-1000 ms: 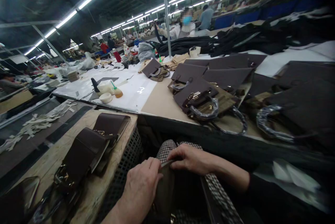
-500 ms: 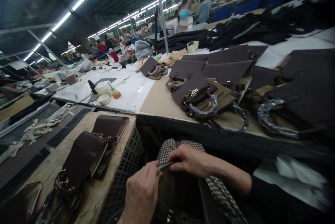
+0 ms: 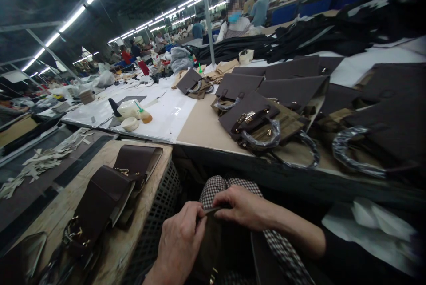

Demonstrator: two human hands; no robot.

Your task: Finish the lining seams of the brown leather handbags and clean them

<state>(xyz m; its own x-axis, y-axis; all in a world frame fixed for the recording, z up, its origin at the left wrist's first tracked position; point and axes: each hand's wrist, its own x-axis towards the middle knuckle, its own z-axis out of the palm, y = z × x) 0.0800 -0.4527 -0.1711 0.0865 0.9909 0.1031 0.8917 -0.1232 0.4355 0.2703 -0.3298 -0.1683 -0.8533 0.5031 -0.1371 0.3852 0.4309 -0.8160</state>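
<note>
A dark brown and olive handbag (image 3: 209,247) rests on my lap, mostly in shadow, with a bit of gold metal low on it. My left hand (image 3: 181,234) pinches the bag's upper edge between thumb and fingers. Just to the right, my right hand (image 3: 240,204) pinches the same edge, thumb below and fingers above. A short stretch of edge shows between the two hands. Beneath the bag are checked trousers (image 3: 213,186). To my left, brown bags (image 3: 101,196) with gold clasps lie on a worn wooden board (image 3: 146,218).
On the bench ahead lie several brown handbags (image 3: 248,114) with plastic-wrapped handles. A glue bottle (image 3: 145,116) stands by a round white dish (image 3: 129,124). A black perforated crate (image 3: 163,205) sits under the board. A masked co-worker (image 3: 234,27) is across the bench.
My fingers stay on the bag's edge, which now looks flatter and narrower between them. My view has turned slightly. The co-worker's arm has come down.
</note>
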